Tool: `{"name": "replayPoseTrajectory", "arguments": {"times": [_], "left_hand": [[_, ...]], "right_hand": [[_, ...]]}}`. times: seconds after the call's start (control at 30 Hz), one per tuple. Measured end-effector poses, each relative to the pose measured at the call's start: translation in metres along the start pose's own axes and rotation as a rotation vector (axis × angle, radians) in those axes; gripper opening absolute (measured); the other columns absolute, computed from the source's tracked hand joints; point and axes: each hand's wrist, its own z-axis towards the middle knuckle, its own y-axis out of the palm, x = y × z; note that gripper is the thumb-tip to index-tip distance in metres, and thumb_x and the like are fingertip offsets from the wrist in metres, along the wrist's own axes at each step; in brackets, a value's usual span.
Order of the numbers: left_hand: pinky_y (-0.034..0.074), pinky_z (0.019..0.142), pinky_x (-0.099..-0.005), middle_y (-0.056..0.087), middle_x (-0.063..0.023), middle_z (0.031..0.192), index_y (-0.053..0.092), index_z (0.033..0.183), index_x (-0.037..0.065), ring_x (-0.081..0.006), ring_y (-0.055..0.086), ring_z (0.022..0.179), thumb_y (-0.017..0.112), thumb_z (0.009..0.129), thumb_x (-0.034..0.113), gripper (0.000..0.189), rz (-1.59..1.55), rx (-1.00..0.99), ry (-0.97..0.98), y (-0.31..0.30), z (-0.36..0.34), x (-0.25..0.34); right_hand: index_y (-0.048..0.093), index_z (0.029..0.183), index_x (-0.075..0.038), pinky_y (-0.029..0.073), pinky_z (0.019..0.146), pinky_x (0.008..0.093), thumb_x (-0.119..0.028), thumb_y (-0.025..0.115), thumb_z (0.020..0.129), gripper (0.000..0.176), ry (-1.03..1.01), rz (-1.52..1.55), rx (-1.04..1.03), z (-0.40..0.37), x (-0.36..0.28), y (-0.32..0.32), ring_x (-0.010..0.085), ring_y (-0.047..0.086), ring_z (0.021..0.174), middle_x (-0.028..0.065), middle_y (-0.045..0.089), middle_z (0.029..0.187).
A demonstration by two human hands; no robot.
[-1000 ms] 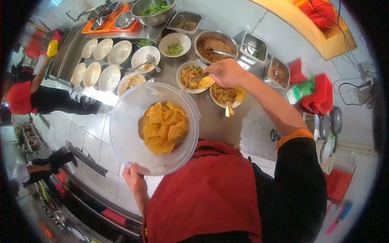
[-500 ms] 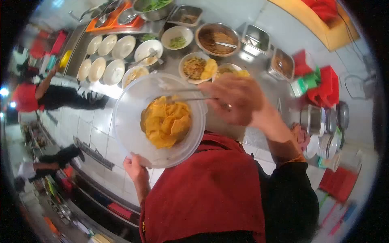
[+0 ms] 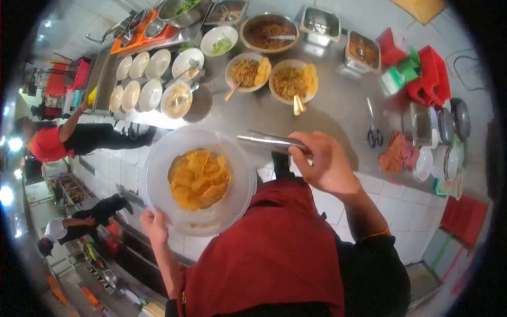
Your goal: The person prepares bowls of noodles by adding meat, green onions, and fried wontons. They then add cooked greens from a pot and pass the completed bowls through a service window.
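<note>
My left hand (image 3: 155, 224) grips the rim of a translucent plastic tub (image 3: 240, 182), tilted toward me in front of the counter. Thin golden fried crackers (image 3: 199, 179) lie in a heap inside it. My right hand (image 3: 326, 166) is closed around metal tongs (image 3: 272, 140), whose tips point left above the tub's right rim with nothing visible between them. Beyond them stand two bowls of food, a left bowl (image 3: 245, 74) and a right bowl (image 3: 289, 83). Each has crackers at its right side and a handled utensil leaning out.
A steel counter (image 3: 332, 113) carries rows of white bowls (image 3: 150, 94), a large pan of brown food (image 3: 269, 33) and steel containers (image 3: 321, 25). Scissors (image 3: 372, 124), a cloth (image 3: 393, 153) and stacked plates (image 3: 441, 161) lie right. A person in red (image 3: 50, 142) stands at left.
My right hand has drawn the tongs out of the tub, back toward me. The tub has shifted slightly left and down in view. Both food bowls now show fully.
</note>
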Motion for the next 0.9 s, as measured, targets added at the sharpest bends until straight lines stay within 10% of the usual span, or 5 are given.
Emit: {"name": "replayPoseTrajectory", "arguments": {"times": [0.4,0.57,0.67,0.9], "left_hand": [[0.037,0.043,-0.0242,0.052,0.0005,0.059,0.055,0.072,0.002,-0.0066,0.047,0.051,0.05,0.077,0.003,0.008,-0.042,-0.623,0.02,0.032,0.011,-0.115],[0.036,0.04,-0.0256,0.049,0.0011,0.058,0.052,0.074,0.006,-0.0081,0.045,0.046,0.051,0.082,0.008,0.008,-0.019,-0.82,-0.078,0.111,-0.011,-0.193],[0.039,0.043,-0.0261,0.055,-0.0011,0.063,0.06,0.08,0.002,-0.0093,0.051,0.051,0.054,0.084,0.011,0.011,-0.087,-0.926,-0.296,0.164,-0.028,-0.268],[0.04,0.04,-0.0292,0.055,-0.0066,0.058,0.054,0.072,0.005,-0.0143,0.052,0.046,0.054,0.087,0.019,0.022,0.222,-0.941,-0.246,0.296,-0.073,-0.322]], "right_hand": [[0.06,0.084,-0.005,0.05,0.068,0.0473,-0.025,0.059,0.084,0.02,0.22,-0.334,0.099,-0.119,-0.002,0.117,0.036,0.062,0.083,0.0152,0.065,0.08],[0.057,0.111,-0.004,0.051,0.081,0.0467,-0.033,0.061,0.085,0.039,0.634,-0.369,-0.166,-0.177,0.071,0.164,0.0377,0.062,0.097,0.0209,0.064,0.102],[0.05,0.124,-0.002,0.047,0.092,0.0465,-0.037,0.06,0.085,0.053,0.674,-0.271,0.05,-0.249,0.12,0.194,0.0401,0.057,0.107,0.0257,0.059,0.115],[0.061,0.109,0.002,0.043,0.095,0.0487,-0.039,0.053,0.089,0.047,0.919,-0.167,-0.289,-0.469,0.198,0.208,0.0413,0.057,0.106,0.0253,0.062,0.11]]}}
